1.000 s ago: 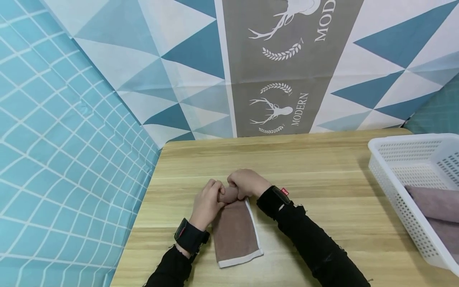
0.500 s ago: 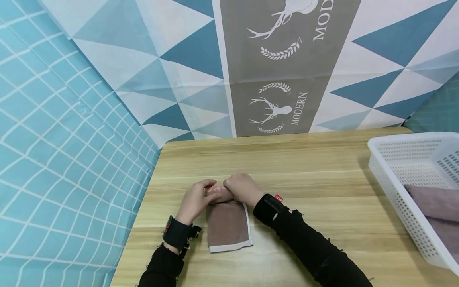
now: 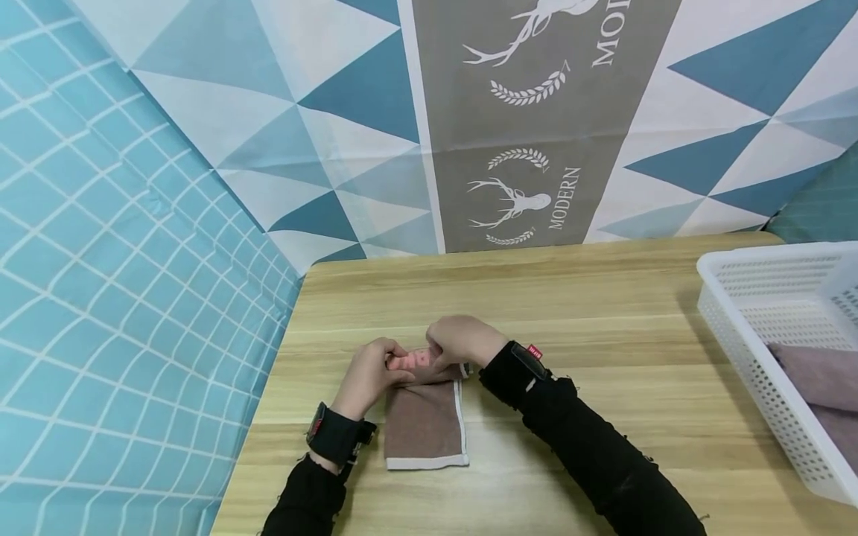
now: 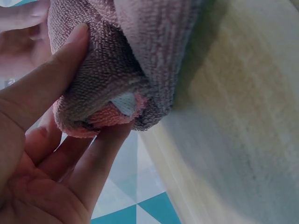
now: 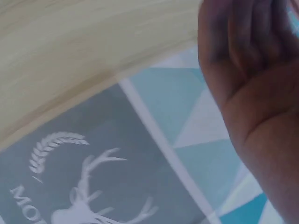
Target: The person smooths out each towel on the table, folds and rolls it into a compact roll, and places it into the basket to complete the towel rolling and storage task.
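A brown towel [image 3: 424, 428] with white edging lies on the table, flat at its near part and rolled at its far end. My left hand [image 3: 365, 372] grips the left end of the roll. In the left wrist view, the thumb of my left hand [image 4: 56, 182] lies on top of the towel roll [image 4: 93, 70] and the fingers are beneath it, with pink and pale fabric showing inside its end. My right hand [image 3: 465, 339] pinches the roll's right part, fingers curled. A pink patch [image 3: 410, 360] shows between the hands. The right wrist view shows my right hand [image 5: 261, 98] but no clear towel.
To the right, a white perforated basket [image 3: 751, 357] holds brownish folded towels [image 3: 814, 372]. Both stand on the wooden table [image 3: 570, 298]. Behind it hangs a patterned cloth [image 3: 503, 126], and a blue gridded cloth [image 3: 134, 260] covers the left side.
Both hands and the towel have shifted left since a second ago. In the last half second my right hand has moved slightly right, and a pink patch on the roll shows more.
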`<state>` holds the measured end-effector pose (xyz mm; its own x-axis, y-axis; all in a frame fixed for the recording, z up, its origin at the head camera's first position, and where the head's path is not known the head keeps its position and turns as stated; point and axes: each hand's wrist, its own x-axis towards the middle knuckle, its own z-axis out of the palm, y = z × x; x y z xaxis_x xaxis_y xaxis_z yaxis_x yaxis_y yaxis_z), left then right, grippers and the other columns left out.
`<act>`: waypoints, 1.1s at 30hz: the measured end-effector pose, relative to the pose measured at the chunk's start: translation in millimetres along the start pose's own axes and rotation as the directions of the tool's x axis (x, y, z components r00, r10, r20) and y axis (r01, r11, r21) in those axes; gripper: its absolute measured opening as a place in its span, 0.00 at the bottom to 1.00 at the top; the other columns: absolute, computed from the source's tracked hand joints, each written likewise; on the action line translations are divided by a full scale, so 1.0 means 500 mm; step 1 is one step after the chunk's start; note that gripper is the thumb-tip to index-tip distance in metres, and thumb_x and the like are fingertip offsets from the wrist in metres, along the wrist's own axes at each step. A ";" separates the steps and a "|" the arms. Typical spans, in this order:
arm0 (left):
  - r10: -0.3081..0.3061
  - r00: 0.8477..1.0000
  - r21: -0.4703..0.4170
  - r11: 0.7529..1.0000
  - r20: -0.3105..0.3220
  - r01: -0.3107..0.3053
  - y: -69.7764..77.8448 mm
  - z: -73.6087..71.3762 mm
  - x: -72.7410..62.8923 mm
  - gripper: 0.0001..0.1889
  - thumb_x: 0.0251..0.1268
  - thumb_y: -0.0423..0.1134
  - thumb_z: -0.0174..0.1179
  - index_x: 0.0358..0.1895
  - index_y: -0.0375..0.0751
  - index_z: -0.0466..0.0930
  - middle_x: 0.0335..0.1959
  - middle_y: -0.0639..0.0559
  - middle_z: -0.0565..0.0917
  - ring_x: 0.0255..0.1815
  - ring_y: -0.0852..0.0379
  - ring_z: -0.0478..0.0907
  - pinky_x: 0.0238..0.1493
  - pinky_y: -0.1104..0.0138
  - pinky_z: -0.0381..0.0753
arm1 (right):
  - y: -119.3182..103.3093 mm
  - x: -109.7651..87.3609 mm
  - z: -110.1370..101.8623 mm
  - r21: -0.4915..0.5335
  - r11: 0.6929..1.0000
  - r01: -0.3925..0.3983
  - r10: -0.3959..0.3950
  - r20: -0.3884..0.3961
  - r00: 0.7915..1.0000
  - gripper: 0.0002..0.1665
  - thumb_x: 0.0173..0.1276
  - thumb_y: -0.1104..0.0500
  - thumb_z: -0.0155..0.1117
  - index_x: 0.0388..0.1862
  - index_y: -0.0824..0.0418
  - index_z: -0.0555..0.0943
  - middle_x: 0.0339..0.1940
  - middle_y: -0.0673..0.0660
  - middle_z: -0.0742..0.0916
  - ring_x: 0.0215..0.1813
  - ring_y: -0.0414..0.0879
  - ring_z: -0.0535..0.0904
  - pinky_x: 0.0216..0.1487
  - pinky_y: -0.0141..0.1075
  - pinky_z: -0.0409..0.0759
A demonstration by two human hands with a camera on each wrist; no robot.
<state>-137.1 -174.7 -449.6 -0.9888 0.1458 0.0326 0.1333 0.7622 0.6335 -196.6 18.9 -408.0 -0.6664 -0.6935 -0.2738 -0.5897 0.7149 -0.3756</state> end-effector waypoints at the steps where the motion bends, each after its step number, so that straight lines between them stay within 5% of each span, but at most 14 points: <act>1: -0.001 1.000 -0.004 1.000 0.006 0.001 -0.001 0.000 0.001 0.14 0.43 0.35 0.80 0.34 0.41 0.85 0.32 0.52 0.84 0.26 0.61 0.70 0.29 0.69 0.70 | 0.006 0.003 0.000 0.026 1.000 -0.004 0.004 0.000 1.000 0.16 0.57 0.52 0.78 0.28 0.58 0.79 0.25 0.47 0.77 0.28 0.40 0.70 0.33 0.34 0.71; 4: -0.010 1.000 -0.016 1.000 0.013 0.010 -0.003 0.000 0.003 0.14 0.43 0.34 0.79 0.34 0.41 0.84 0.31 0.53 0.83 0.26 0.61 0.70 0.29 0.70 0.69 | 0.021 0.012 0.007 0.091 0.996 0.006 -0.007 0.014 1.000 0.18 0.55 0.53 0.79 0.37 0.59 0.81 0.29 0.47 0.78 0.31 0.41 0.71 0.36 0.34 0.72; 7: -0.015 1.000 -0.025 1.000 0.010 0.015 -0.002 -0.002 0.005 0.15 0.43 0.34 0.80 0.34 0.41 0.84 0.33 0.53 0.84 0.28 0.61 0.72 0.32 0.69 0.71 | 0.026 0.017 0.014 0.114 0.993 0.031 -0.036 0.040 0.999 0.15 0.56 0.54 0.79 0.33 0.59 0.81 0.27 0.48 0.77 0.30 0.41 0.70 0.34 0.34 0.71; 11: 0.014 1.000 -0.035 0.999 0.022 -0.014 -0.002 -0.005 0.004 0.16 0.42 0.35 0.81 0.35 0.42 0.84 0.36 0.52 0.85 0.30 0.61 0.73 0.36 0.67 0.74 | 0.018 0.018 0.019 0.008 0.999 0.046 -0.046 0.039 0.998 0.19 0.56 0.52 0.79 0.30 0.56 0.75 0.26 0.46 0.75 0.29 0.41 0.69 0.32 0.34 0.70; 16: 0.059 0.997 -0.041 0.998 0.054 -0.057 -0.007 -0.005 -0.001 0.20 0.43 0.37 0.81 0.40 0.46 0.82 0.40 0.54 0.85 0.36 0.60 0.76 0.42 0.65 0.76 | 0.004 0.011 0.025 -0.127 0.991 0.047 -0.044 0.026 0.999 0.24 0.54 0.47 0.80 0.39 0.56 0.77 0.33 0.49 0.80 0.36 0.42 0.76 0.38 0.38 0.77; 23: 0.084 0.993 -0.029 0.996 0.087 -0.082 -0.011 -0.006 -0.008 0.30 0.52 0.49 0.76 0.58 0.44 0.79 0.54 0.47 0.84 0.55 0.51 0.81 0.55 0.54 0.78 | -0.001 0.011 0.043 -0.162 0.984 0.072 -0.084 -0.071 0.994 0.27 0.52 0.51 0.81 0.49 0.54 0.79 0.41 0.53 0.84 0.46 0.47 0.81 0.45 0.43 0.81; 29: 0.069 0.991 -0.006 0.998 0.115 -0.068 -0.009 -0.009 -0.010 0.25 0.58 0.48 0.72 0.58 0.43 0.81 0.54 0.46 0.84 0.56 0.49 0.81 0.56 0.53 0.78 | 0.001 0.018 0.084 -0.260 0.957 0.129 -0.214 -0.335 0.918 0.15 0.55 0.61 0.76 0.41 0.55 0.83 0.32 0.53 0.86 0.37 0.47 0.83 0.38 0.41 0.82; 33: 0.119 0.989 0.019 0.992 0.093 -0.121 -0.013 -0.003 -0.005 0.18 0.53 0.41 0.75 0.47 0.45 0.83 0.46 0.49 0.86 0.48 0.51 0.82 0.51 0.55 0.79 | 0.002 0.021 0.097 -0.292 0.948 0.123 -0.232 -0.375 0.898 0.12 0.56 0.61 0.75 0.38 0.53 0.83 0.30 0.52 0.85 0.34 0.46 0.83 0.35 0.40 0.81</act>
<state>-135.7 -180.7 -452.5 -0.9554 0.2931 0.0358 0.2532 0.7510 0.6098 -182.1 7.8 -454.2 -0.6321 -0.7553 0.1731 -0.7748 0.6184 -0.1312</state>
